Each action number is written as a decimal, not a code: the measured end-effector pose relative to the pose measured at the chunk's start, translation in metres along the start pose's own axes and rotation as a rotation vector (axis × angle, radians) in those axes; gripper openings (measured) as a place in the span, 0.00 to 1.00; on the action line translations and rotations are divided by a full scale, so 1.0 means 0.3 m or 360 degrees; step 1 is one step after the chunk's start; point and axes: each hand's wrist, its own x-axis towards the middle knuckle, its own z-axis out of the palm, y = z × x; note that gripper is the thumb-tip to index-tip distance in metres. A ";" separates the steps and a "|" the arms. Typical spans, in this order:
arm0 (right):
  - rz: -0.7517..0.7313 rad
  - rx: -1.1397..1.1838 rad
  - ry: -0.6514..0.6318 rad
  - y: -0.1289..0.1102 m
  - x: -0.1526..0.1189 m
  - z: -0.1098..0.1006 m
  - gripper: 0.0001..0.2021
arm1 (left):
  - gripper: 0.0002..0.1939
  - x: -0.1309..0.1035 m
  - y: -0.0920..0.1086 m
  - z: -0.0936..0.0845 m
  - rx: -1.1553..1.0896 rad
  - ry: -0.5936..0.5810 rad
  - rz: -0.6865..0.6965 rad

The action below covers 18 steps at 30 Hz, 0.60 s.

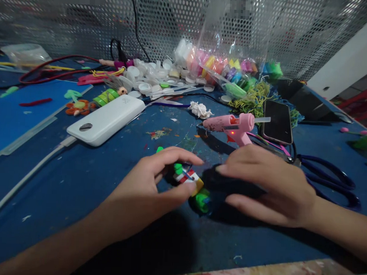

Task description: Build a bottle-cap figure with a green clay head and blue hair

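Observation:
Near the middle of the blue table, my left hand [157, 184] holds a small figure [188, 177] between thumb and fingers. The figure has red and white stripes, a yellow part and green bits, and a green and blue lump [202, 200] lies at its lower end. My right hand [269, 184] is just right of it, thumb and fingers apart, with nothing seen between them. Beyond my right hand a pink glue gun [229, 123] with a clear glue stick and a small red light rests on the table.
A white power bank [107, 121] with a cable lies at left, beside a blue folder [31, 108]. Dark-handled scissors [329, 174] and a phone [277, 121] are at right. White caps [144, 87], yarn [255, 98] and a bag of coloured clay [219, 68] line the back.

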 end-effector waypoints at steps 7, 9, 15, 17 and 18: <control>0.0237 -0.0102 0.0176 0.017 -0.004 0.002 0.08 | 0.11 0.027 -0.004 -0.054 -0.1169 0.0318 -0.0163; 0.0227 -0.0106 0.0168 0.017 -0.005 0.009 0.07 | 0.12 0.032 -0.008 -0.063 -0.1301 0.0348 -0.0206; 0.0237 -0.0156 0.0204 0.013 -0.012 0.006 0.06 | 0.10 0.053 -0.015 -0.089 -0.1239 0.0503 -0.0257; 0.0233 -0.0156 0.0198 0.012 -0.014 0.003 0.06 | 0.10 0.058 -0.014 -0.097 -0.1184 0.0568 -0.0271; 0.0226 -0.0153 0.0197 0.011 -0.015 0.003 0.06 | 0.09 0.059 -0.013 -0.100 -0.1166 0.0592 -0.0276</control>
